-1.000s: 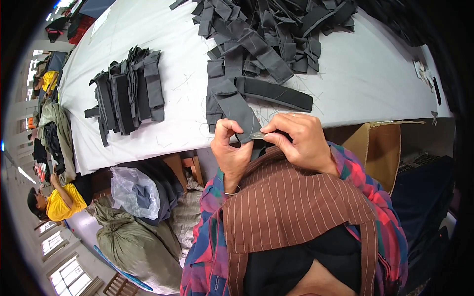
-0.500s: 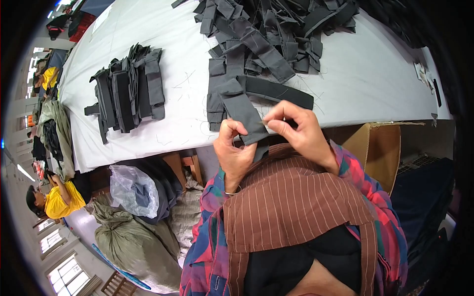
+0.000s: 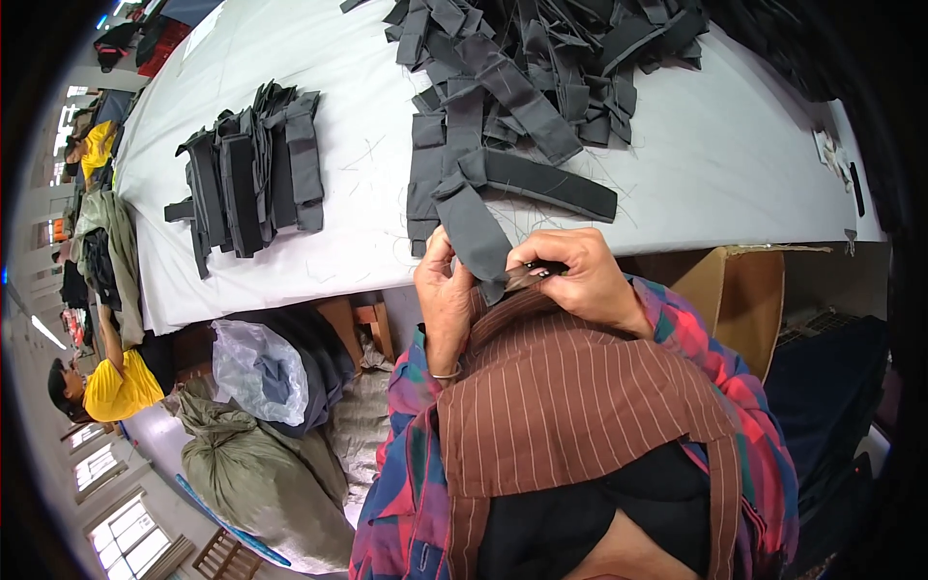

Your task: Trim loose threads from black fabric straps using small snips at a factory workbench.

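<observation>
At the far left, a co-worker in a yellow shirt [image 3: 126, 387] is seen sideways on, with a tied olive sack [image 3: 256, 474] and a clear plastic bag [image 3: 253, 372] nearer the person. Above these, a row of dark grey strips [image 3: 253, 184] lies side by side on the white-covered tabletop [image 3: 358, 227], set well apart from the work.

The left hand [image 3: 446, 302] grasps a dark grey fabric strip [image 3: 472, 227] near its lower end, between thumb and fingers. The strip's long axis slants from upper left, where its far end lies over other strips, to lower right, where its near end passes the tabletop's edge above a brown striped apron [image 3: 570, 396]. That near end sits between the hands, closer to the left.

A tangled heap of strips [image 3: 522, 97] lies beyond. The right hand [image 3: 588, 282] is curled around what look like thread snips [image 3: 523, 278], their blades pointing left at the strip's near end; whether metal meets cloth cannot be told. To the right, a cardboard box [image 3: 752, 300] stands below the tabletop's edge.
</observation>
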A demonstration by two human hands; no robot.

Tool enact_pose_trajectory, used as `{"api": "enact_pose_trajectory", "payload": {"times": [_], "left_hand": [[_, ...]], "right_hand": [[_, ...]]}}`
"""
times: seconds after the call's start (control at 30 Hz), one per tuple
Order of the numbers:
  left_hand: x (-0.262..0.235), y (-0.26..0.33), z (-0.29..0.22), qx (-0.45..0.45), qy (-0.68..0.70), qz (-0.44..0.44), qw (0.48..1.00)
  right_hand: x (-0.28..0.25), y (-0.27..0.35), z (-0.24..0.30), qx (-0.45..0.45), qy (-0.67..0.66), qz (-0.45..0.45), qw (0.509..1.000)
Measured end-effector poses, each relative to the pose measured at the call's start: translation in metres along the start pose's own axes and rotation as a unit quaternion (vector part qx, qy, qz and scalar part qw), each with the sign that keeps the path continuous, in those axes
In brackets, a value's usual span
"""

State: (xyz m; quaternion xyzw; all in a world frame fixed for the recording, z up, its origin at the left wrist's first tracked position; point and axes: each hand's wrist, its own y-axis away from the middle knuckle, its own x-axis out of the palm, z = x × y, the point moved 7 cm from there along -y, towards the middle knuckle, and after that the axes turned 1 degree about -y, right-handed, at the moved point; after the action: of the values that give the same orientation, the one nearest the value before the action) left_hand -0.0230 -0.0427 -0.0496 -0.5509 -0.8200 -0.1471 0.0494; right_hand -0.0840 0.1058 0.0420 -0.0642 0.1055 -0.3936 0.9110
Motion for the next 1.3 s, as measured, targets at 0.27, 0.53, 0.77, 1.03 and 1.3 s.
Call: {"api": "enact_pose_trajectory", "payload": {"times": [0.27,0.53,0.77,1.03,1.3], "left_hand": [[0.027,0.006,-0.033,-0.003,0.21,0.109,0.972],[0.023,0.014,-0.038,0.016,0.089,0.066,0.994],[0.022,0.017,-0.035,0.031,0.025,0.076,0.996],[0.023,0.02,-0.033,0.015,-0.026,0.054,0.998],[0.02,0.023,-0.032,0.008,-0.005,0.053,0.999]], "right_hand": [[0.004,-0.001,0.005,-0.068,0.118,0.0,0.991],[-0.009,-0.001,0.002,0.015,0.112,0.025,0.993],[-0.022,0.004,-0.022,0.102,0.067,-0.043,0.992],[-0.023,0.0,-0.009,0.029,0.118,-0.098,0.988],[-0.023,-0.001,0.0,-0.01,0.237,-0.085,0.968]]}}
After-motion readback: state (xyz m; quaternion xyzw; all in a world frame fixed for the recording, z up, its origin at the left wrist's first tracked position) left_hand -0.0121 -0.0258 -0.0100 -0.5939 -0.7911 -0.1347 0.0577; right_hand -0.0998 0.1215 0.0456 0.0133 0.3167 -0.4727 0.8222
